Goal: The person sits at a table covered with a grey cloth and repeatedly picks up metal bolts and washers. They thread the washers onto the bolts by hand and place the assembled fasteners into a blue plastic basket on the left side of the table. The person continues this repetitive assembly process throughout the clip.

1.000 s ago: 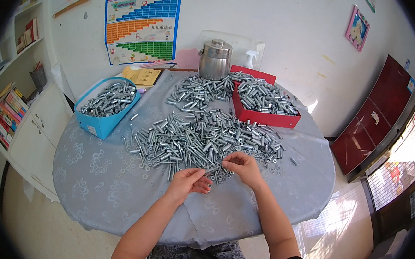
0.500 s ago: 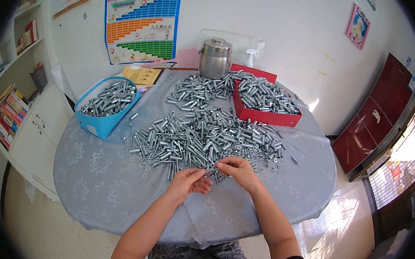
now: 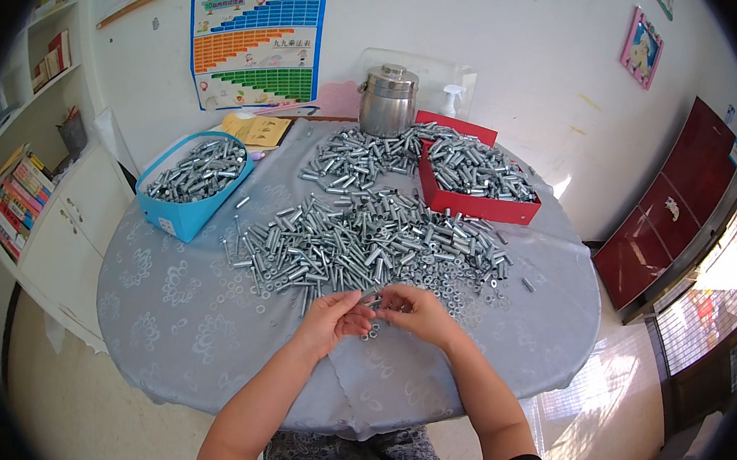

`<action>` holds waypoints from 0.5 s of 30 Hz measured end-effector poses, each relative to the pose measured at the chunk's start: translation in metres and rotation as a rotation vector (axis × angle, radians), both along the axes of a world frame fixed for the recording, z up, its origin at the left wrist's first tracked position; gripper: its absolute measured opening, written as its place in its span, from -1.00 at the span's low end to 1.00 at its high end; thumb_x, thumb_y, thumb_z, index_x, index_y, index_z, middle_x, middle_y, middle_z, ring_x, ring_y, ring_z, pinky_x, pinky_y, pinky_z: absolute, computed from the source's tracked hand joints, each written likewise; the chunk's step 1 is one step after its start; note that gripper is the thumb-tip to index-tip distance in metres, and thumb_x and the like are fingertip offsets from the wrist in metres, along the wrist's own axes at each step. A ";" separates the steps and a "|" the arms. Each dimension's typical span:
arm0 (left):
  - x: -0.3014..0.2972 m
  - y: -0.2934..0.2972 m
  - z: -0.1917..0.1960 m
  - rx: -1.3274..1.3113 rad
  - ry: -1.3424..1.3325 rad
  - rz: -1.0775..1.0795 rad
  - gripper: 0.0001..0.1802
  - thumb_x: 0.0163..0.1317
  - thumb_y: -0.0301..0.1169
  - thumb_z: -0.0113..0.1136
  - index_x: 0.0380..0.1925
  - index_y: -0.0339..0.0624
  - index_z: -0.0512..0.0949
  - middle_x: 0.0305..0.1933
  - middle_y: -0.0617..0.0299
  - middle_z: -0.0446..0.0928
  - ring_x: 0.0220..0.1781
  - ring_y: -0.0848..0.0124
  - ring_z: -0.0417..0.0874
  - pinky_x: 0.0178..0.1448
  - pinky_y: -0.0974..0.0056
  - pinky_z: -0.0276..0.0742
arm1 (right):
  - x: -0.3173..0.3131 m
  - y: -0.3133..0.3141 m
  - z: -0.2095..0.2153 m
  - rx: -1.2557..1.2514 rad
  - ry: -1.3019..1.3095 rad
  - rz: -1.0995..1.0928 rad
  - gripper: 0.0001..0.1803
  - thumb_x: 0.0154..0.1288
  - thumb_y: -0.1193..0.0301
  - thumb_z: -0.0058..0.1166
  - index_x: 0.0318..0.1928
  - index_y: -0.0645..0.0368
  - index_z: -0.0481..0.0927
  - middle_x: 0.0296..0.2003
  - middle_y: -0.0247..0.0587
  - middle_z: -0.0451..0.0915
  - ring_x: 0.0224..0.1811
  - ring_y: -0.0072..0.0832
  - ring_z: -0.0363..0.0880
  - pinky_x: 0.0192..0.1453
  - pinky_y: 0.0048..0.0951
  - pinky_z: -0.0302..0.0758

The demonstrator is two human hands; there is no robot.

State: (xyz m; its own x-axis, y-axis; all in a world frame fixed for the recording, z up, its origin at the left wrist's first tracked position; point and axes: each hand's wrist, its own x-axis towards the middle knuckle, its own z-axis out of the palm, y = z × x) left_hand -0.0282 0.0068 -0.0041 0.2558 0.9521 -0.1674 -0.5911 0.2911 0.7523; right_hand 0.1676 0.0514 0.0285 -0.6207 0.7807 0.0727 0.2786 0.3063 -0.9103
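Silvery metal piece (image 3: 371,299) sits at the heap's (image 3: 358,251) near edge, long axis seemingly left to right, left end pinched narrowly by the left hand (image 3: 330,321); the right hand (image 3: 418,314) curls beside its right end, hold unclear

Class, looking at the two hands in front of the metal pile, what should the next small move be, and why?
Probably the right hand should gently work its fingertips against the small metal piece pinched by the left hand, because both hands' fingertips come together there; finer detail is too small to tell.
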 end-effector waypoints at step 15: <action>0.000 -0.002 0.009 0.013 -0.030 0.009 -0.68 0.27 -0.29 0.01 -0.19 -0.38 0.50 -0.41 0.12 0.59 -0.50 0.44 0.61 -0.42 0.42 0.58 | 0.003 -0.003 0.001 0.444 -0.365 0.151 -0.78 -0.04 0.34 0.22 -0.33 0.13 0.60 -0.39 -0.28 0.55 -0.34 -0.38 0.52 -0.30 -0.38 0.46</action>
State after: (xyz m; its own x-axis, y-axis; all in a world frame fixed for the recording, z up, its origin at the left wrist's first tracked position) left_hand -0.0282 0.0043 0.0047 0.2523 0.9563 -0.1475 -0.6162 0.2764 0.7375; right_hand 0.1709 0.0480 0.0296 -0.7685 0.6258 0.1333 0.4735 0.6964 -0.5393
